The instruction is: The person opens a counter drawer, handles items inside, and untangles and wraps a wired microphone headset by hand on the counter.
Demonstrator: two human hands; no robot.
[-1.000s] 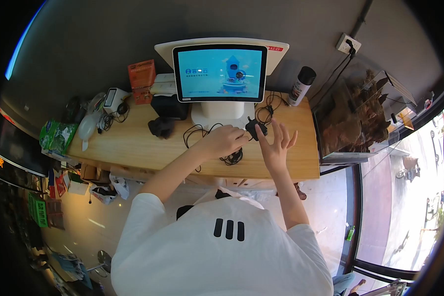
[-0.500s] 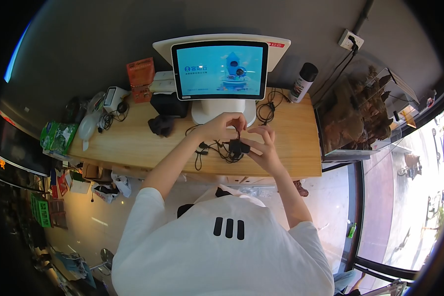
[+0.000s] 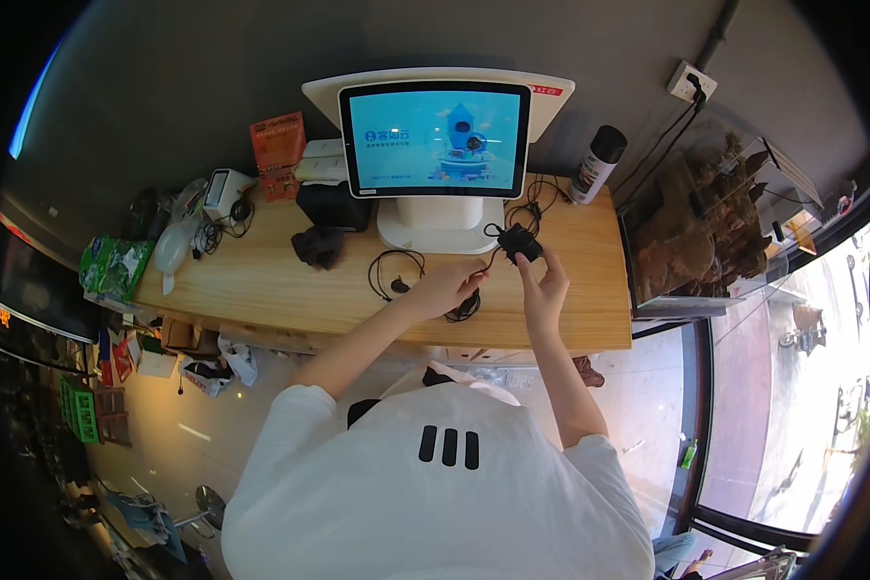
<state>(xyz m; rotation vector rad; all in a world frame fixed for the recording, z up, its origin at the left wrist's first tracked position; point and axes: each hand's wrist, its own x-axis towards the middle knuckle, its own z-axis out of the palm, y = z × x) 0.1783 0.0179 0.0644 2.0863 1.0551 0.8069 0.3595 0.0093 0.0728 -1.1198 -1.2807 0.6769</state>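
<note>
My right hand (image 3: 543,282) grips a black power adapter (image 3: 522,243) between thumb and fingers, in front of the monitor's base. Some looped cord hangs about the adapter. A thin black cable (image 3: 491,263) stretches from it to my left hand (image 3: 454,287), whose fingers are pinched closed around it. Below the left hand, a small coil of black cable (image 3: 466,309) shows near the desk's front edge. More black cable (image 3: 389,255) lies in a wide loop left of that hand, with a small plug-like end.
A monitor (image 3: 437,140) on a white stand rises behind my hands. On the wooden desk (image 3: 251,280) are a spray can (image 3: 597,166), a black cloth-like bundle (image 3: 317,247), a black box (image 3: 334,206) and a green packet (image 3: 114,267). A glass tank (image 3: 691,232) stands at right.
My right hand has carried the adapter up and to the right, away from the left hand. The left hand has dropped lower, and the cable between them is drawn out.
</note>
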